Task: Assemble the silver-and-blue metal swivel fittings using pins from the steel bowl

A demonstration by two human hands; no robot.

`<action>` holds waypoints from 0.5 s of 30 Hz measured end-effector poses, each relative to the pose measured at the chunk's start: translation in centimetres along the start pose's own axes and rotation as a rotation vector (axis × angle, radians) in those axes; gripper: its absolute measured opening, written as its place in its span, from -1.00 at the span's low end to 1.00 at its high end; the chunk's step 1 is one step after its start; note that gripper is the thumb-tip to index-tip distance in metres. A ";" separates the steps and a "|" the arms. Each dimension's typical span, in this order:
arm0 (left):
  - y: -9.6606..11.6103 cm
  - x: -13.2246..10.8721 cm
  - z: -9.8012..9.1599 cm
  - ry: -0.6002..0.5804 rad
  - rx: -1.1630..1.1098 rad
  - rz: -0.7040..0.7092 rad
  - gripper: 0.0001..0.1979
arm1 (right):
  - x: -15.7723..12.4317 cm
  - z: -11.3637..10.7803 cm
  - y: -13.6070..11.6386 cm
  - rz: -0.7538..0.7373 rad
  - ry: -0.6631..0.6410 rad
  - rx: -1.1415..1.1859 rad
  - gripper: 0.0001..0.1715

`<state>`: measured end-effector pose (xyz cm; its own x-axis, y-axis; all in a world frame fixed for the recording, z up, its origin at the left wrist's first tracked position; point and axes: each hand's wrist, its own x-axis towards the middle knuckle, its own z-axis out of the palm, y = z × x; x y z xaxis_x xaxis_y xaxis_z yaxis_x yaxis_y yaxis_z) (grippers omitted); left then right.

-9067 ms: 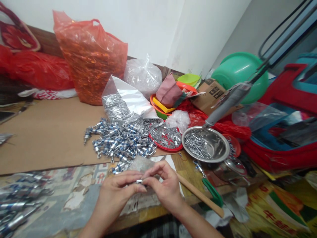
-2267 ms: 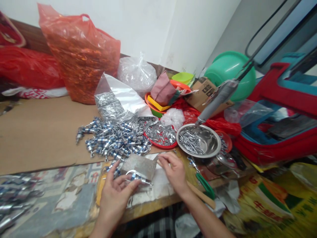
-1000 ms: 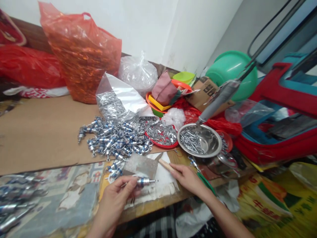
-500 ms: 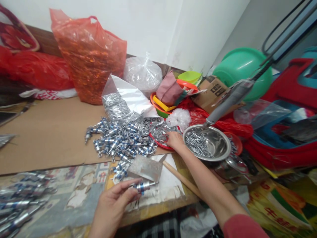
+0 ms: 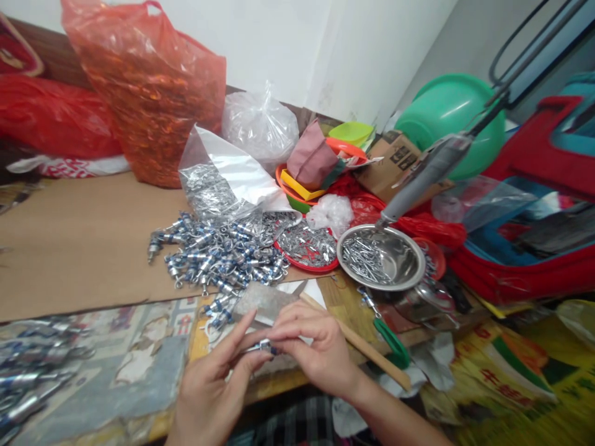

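I see even, fairly bright room light; glints on green basin (image 5: 441,118) and steel bowl (image 5: 404,261); left-edge metal fittings (image 5: 35,379) smeared; yellow sack (image 5: 515,378) soft, stretched.

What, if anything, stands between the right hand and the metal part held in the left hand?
Nothing visible: the right hand is right at the metal part in the left hand. The grey block lies beyond both hands.

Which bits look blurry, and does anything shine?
Head view, lower left: silver and blue metal pieces look smeared; head view, centre: the small silver metal part at the fingers is too soft for detail; head view, right: a pale highlight gleams on the round green plastic basin.
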<state>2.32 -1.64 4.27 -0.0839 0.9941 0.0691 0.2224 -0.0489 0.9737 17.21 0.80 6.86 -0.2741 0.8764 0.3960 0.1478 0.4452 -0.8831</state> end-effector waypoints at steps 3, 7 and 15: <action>0.2 0.0 -0.2 0.044 0.041 0.086 -0.64 | 0.0 -0.1 0.3 -0.031 -0.005 0.059 -0.86; 0.6 -0.2 -0.5 0.037 0.002 0.110 -0.83 | -0.7 0.0 0.1 -0.092 -0.027 0.032 -0.86; 1.6 0.2 -1.0 -0.066 -0.106 -0.106 -0.87 | -2.3 -1.4 0.8 -0.644 -0.121 -0.560 -0.69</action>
<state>1.64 -1.62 6.05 -0.0363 0.9983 -0.0466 0.1120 0.0504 0.9924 19.26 -0.62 5.57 -0.5599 0.4105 0.7197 0.3668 0.9017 -0.2289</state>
